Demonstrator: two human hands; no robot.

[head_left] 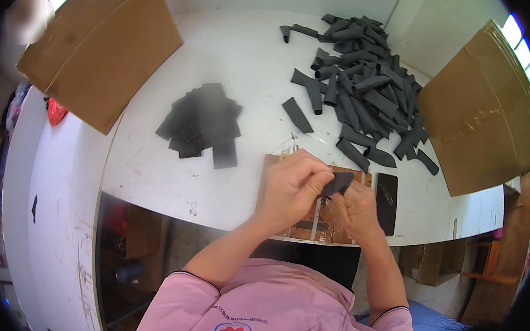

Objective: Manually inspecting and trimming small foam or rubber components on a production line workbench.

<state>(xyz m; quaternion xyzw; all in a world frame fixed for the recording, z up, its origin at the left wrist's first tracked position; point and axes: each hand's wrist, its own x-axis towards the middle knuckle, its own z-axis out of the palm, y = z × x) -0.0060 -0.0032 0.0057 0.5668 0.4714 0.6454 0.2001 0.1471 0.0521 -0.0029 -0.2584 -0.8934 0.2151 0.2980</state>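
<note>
Both hands meet over a brown wooden board at the table's front edge. My left hand is closed, thumb and fingers pinching one side of a small dark grey fabric-like piece. My right hand grips the lower side of the same piece from the right. The fingers partly hide the piece, so its full shape does not show. Right beside my right hand lies a flat black rectangular pad. Beyond the hands, a loose pile of flat dark pieces lies to the left.
A large heap of dark grey tube-like pieces covers the back right of the white table. Cardboard boxes stand at the far left and at the right. Another white surface runs along the left.
</note>
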